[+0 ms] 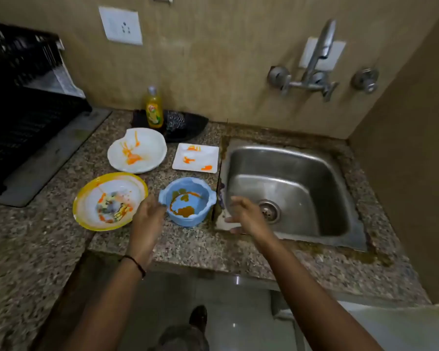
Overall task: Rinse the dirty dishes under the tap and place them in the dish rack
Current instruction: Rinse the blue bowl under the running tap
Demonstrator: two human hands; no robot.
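Observation:
Several dirty dishes lie on the granite counter left of the steel sink. A blue bowl with brown and orange smears sits nearest me. My left hand reaches to its left rim, fingertips at or touching the handle. My right hand hovers just right of the bowl, over the sink's left edge, fingers relaxed and empty. A yellow-rimmed plate, a white bowl and a square white plate carry orange stains. The tap is on the wall; no water runs. The black dish rack stands far left.
A yellow dish-soap bottle and a steel scrubber rest on a dark tray against the wall. A wall socket is above. The counter's front edge drops to the floor, where my foot shows.

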